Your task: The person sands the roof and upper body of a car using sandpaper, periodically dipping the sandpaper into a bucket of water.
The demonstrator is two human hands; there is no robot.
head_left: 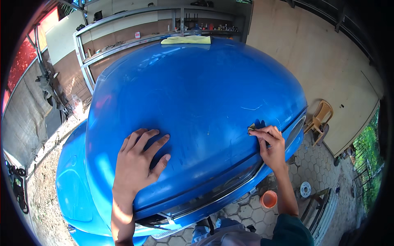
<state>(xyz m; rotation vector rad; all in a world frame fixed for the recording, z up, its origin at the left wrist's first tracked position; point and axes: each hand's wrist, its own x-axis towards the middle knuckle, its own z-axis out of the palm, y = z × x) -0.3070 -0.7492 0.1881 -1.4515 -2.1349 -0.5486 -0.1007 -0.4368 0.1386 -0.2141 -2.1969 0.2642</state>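
Note:
The blue car roof (pixel 193 94) fills the middle of the view, glossy, with a few pale scratches and specks. On its near left part my left hand (pixel 141 158) is spread out, fingers apart, holding nothing; whether the palm touches the paint I cannot tell. Toward the right edge of the roof, my right hand (pixel 271 145) pinches a small yellowish and dark folded piece (pixel 251 128) between thumb and fingers, against or just above the surface. Its exact kind is too small to make out. A pale yellow cloth (pixel 186 39) lies on the roof's far edge.
An orange bucket (pixel 269 199) stands on the hexagonal paving at the near right, with a round metal disc (pixel 305 189) beyond it. A brown plastic chair (pixel 319 119) is by the right wall. Metal-framed shelving (pixel 131 41) with bottles and small items runs behind the car.

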